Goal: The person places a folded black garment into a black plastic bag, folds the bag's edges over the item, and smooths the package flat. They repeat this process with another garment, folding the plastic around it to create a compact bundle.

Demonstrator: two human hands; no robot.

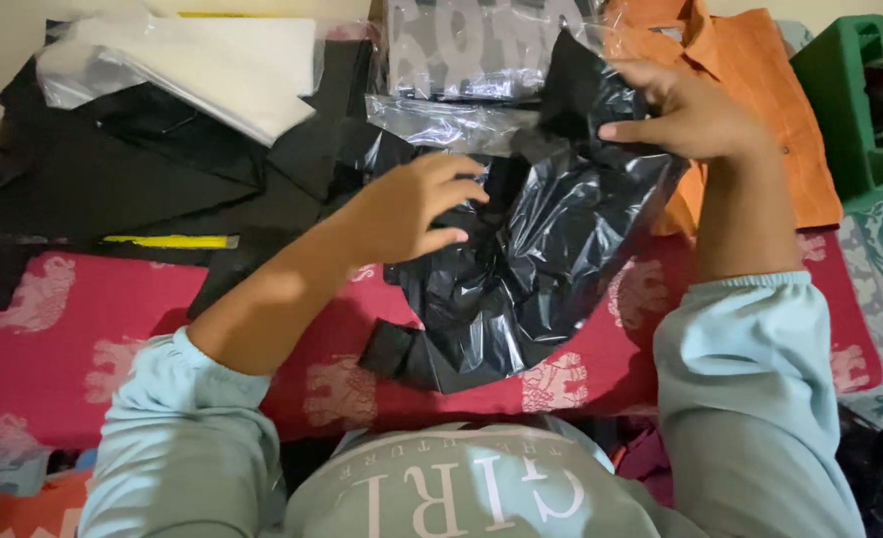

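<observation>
Two hands worked a black plastic bag (541, 269) that lay crumpled on the red patterned cloth (63, 339). Left of it sat folded black garments (113, 179). The left hand (412, 204), fingers curled and slightly apart, pressed the bag's middle; the right hand (686, 110) pinched its upper edge beside the orange shirt (790, 149). Holding that edge taut would probably have kept the opening steady.
</observation>
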